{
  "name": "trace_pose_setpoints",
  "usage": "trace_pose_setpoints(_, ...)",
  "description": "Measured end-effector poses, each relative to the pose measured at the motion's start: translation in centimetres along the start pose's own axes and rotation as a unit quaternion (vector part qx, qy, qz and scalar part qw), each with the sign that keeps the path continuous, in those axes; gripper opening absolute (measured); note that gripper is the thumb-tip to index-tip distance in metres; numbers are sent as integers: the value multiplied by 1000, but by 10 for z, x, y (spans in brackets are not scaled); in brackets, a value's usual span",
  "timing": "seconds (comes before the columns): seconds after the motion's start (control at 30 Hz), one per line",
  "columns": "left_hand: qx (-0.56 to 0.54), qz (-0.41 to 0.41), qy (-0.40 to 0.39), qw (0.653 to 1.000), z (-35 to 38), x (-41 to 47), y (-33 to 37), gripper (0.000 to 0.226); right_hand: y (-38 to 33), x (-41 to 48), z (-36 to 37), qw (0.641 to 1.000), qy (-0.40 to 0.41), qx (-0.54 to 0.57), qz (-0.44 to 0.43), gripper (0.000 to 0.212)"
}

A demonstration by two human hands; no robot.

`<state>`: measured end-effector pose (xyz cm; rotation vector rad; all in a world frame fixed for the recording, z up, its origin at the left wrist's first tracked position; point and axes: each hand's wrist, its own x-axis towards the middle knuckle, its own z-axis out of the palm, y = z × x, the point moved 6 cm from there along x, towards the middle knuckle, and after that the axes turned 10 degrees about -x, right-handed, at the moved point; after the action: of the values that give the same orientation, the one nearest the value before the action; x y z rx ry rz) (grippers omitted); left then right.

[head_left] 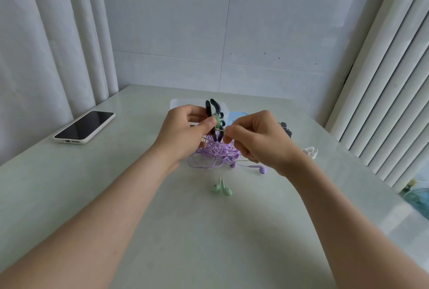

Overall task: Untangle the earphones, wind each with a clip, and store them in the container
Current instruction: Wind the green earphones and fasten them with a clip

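Observation:
My left hand (pixel 185 130) grips a dark winder clip (pixel 214 114) held upright above the table, with green cable wound round its middle. My right hand (pixel 257 137) pinches the green cable (pixel 220 130) just right of the clip. The green earbuds (pixel 221 188) hang low near the table in front. Under my hands lies a tangle of purple earphones (pixel 213 154), its buds (pixel 262 169) spread to the right. A clear container (pixel 178 104) stands behind my hands, mostly hidden.
A phone (pixel 84 127) in a white case lies at the left of the pale table (pixel 139 195). A second dark clip (pixel 285 129) and a white clip (pixel 310 151) lie to the right. A light blue lid (pixel 236 116) shows behind my right hand. Curtains flank both sides.

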<state>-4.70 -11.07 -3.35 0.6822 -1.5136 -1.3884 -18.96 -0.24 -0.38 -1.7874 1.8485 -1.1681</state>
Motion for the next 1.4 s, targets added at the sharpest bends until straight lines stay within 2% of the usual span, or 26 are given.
trace_pose_setpoints(0.07, 62, 25, -37, 997, 1, 0, 1, 15, -2, 1, -5, 998, 32, 51, 4, 28)
trace_pose_setpoints(0.23, 85, 40, -136, 986, 16, -8, 5, 25, 7, 5, -18, 989, 110, 100, 22, 25)
trace_pose_setpoints(0.37, 79, 41, -189, 978, 24, -13, 8, 25, 10, 5, -27, 982, 187, -3, -6, 23)
trace_pose_setpoints(0.5, 62, 35, -217, 974, 27, -14, 7, 27, 17, 9, -26, 970, 223, -98, 2, 22)
trace_pose_setpoints(0.7, -62, 10, -170, 983, 27, -9, 8, 27, 38, 14, -26, 977, 186, -98, 46, 11)
trace_pose_setpoints(0.8, -119, 3, -120, 986, 20, -6, 10, 25, 35, 12, -20, 982, 154, -94, 49, 18)
trace_pose_setpoints(0.9, -106, 8, -65, 992, 12, -5, 11, 19, 26, 10, -11, 991, 76, -100, 34, 23)
trace_pose_setpoints(1.07, -130, -33, 11, 991, -1, -1, 5, 18, 12, 2, 7, 996, -24, -85, 1, 23)
trace_pose_setpoints(1.27, -119, -57, 50, 990, -9, 3, -4, 17, 2, -2, 9, 997, -37, -67, -8, 28)
trace_pose_setpoints(1.4, 38, -4, 5, 999, -8, 2, -3, 17, 1, 0, 2, 1000, 19, -12, -2, 25)
